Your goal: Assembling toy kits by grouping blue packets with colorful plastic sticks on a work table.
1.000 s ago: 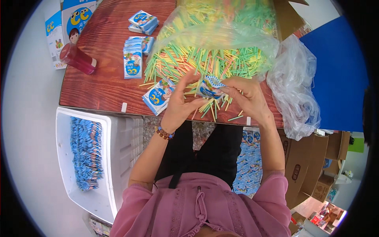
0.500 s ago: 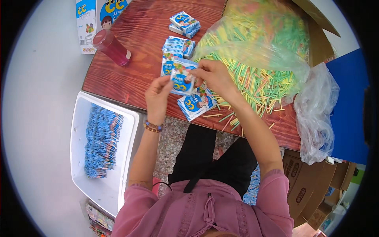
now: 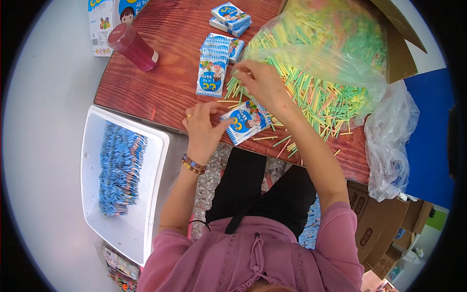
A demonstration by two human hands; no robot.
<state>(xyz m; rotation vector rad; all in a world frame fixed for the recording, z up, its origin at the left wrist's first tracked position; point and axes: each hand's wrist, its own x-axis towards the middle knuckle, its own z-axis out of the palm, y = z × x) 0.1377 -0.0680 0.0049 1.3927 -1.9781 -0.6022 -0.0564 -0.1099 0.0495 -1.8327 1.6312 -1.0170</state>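
My left hand (image 3: 202,127) is open over the table's front edge, fingers spread and thumb at the left side of a blue-and-white candy packet (image 3: 247,121). That packet lies tilted on loose straw-like sticks. My right hand (image 3: 262,85) hovers at the left edge of the stick pile (image 3: 316,104), its fingers loosely bent and a little apart, with no packet in them. Left of it, an overlapping row of similar packets (image 3: 211,75) lies face up. Behind the row, more packets (image 3: 231,17) are stacked. The sticks are thin, in yellow, green and pink.
A clear plastic bag (image 3: 311,58) covers part of the sticks, beside an open cardboard box (image 3: 406,36). A pink bottle (image 3: 134,48) stands at the left, near a printed carton (image 3: 102,29). Below the table's left edge, a white bin (image 3: 151,194) holds many blue packets (image 3: 121,170).
The packet held between both hands has left them. My left hand has moved down and opened; my right hand has moved slightly up. The view has shifted a little.
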